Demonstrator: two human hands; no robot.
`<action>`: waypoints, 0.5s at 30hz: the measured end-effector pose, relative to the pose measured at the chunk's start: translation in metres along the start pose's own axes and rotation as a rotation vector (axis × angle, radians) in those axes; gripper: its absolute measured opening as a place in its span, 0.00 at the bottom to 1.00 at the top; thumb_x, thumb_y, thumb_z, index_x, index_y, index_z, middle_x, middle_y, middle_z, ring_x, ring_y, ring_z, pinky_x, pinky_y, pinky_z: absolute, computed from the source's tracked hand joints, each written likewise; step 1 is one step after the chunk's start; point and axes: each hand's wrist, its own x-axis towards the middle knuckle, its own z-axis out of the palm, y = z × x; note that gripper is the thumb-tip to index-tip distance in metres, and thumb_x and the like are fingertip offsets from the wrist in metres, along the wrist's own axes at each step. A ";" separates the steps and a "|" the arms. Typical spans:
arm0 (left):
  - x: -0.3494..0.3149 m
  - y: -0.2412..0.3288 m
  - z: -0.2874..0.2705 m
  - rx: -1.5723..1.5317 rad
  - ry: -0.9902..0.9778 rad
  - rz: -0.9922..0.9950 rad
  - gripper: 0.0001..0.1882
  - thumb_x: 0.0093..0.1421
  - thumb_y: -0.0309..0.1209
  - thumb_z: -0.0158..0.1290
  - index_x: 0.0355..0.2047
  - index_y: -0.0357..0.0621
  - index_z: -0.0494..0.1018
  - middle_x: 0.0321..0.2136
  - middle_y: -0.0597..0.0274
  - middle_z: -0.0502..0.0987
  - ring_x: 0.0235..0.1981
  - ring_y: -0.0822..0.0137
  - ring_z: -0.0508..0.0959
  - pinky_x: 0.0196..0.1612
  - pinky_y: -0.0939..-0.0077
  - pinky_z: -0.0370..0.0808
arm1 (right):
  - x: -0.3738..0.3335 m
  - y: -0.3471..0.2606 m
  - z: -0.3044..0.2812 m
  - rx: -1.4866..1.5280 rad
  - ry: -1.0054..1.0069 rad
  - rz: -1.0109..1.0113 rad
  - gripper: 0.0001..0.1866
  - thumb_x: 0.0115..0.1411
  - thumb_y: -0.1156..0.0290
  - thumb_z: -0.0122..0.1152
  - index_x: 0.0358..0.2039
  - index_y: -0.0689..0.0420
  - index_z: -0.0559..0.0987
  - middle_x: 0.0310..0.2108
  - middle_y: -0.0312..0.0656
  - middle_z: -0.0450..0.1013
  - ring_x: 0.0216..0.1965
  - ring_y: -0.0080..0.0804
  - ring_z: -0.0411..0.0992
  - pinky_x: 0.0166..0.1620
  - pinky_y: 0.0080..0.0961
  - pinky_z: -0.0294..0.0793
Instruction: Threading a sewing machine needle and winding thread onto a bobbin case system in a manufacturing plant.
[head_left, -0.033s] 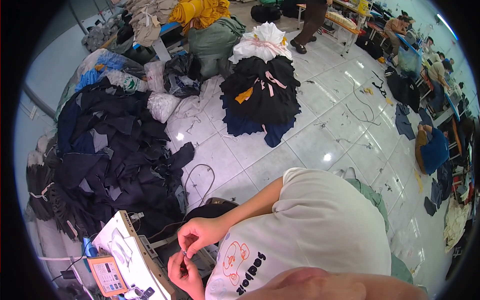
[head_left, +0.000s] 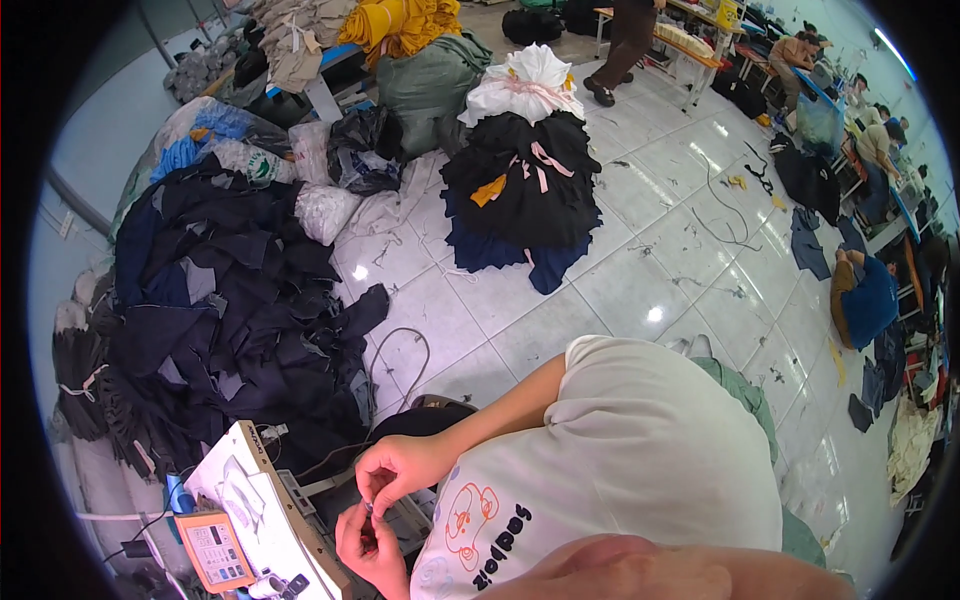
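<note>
My right hand (head_left: 405, 468) reaches in across my white shirt, thumb and fingertips pinched together. Just below it, my left hand (head_left: 368, 550) is closed with its fingers curled, and the fingertips of both hands meet. Between them sits a small greyish piece (head_left: 370, 508), mostly covered by the fingers and too small to name. Beside the hands stands a white sewing machine (head_left: 262, 470) with an orange-framed control panel (head_left: 215, 552). My hands are off the machine, over the dark area at its side.
Left of the machine lies a big heap of dark navy cloth pieces (head_left: 220, 300). A stack of black and white garments (head_left: 520, 185) lies on the tiled floor (head_left: 510, 335). Stuffed bags (head_left: 425, 90) stand behind. A loose cable (head_left: 425, 345) curves near my right forearm. Several people work at tables far right.
</note>
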 end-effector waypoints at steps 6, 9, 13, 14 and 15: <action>0.001 0.002 -0.002 0.077 -0.014 -0.017 0.09 0.56 0.16 0.53 0.38 0.33 0.77 0.31 0.64 0.76 0.26 0.77 0.67 0.26 0.83 0.59 | 0.006 -0.017 -0.006 -0.275 -0.113 -0.053 0.09 0.56 0.74 0.72 0.33 0.60 0.78 0.29 0.37 0.79 0.30 0.21 0.77 0.32 0.21 0.74; 0.002 0.000 -0.003 0.092 -0.012 -0.029 0.08 0.56 0.16 0.53 0.37 0.33 0.76 0.29 0.65 0.74 0.24 0.77 0.66 0.25 0.82 0.57 | 0.015 -0.029 -0.014 -0.456 -0.195 -0.096 0.11 0.56 0.73 0.70 0.36 0.61 0.78 0.29 0.41 0.79 0.31 0.28 0.79 0.33 0.26 0.75; 0.006 0.007 -0.005 0.199 0.085 0.102 0.08 0.57 0.16 0.53 0.38 0.32 0.76 0.28 0.64 0.72 0.23 0.76 0.64 0.24 0.80 0.57 | 0.031 -0.043 -0.014 -0.572 -0.274 -0.156 0.11 0.56 0.74 0.68 0.39 0.61 0.77 0.29 0.44 0.79 0.30 0.34 0.79 0.33 0.29 0.76; 0.009 0.011 -0.005 0.240 0.107 0.109 0.08 0.58 0.17 0.53 0.38 0.32 0.76 0.27 0.64 0.72 0.22 0.75 0.64 0.24 0.79 0.57 | 0.036 -0.045 -0.010 -0.599 -0.279 -0.162 0.11 0.55 0.75 0.67 0.38 0.62 0.78 0.30 0.45 0.79 0.32 0.38 0.79 0.34 0.31 0.76; 0.012 0.016 -0.005 0.281 0.131 0.115 0.08 0.58 0.17 0.53 0.39 0.32 0.76 0.27 0.64 0.72 0.22 0.75 0.64 0.24 0.79 0.57 | 0.038 -0.048 -0.007 -0.607 -0.261 -0.235 0.10 0.55 0.75 0.67 0.38 0.62 0.79 0.31 0.45 0.79 0.33 0.39 0.79 0.35 0.32 0.76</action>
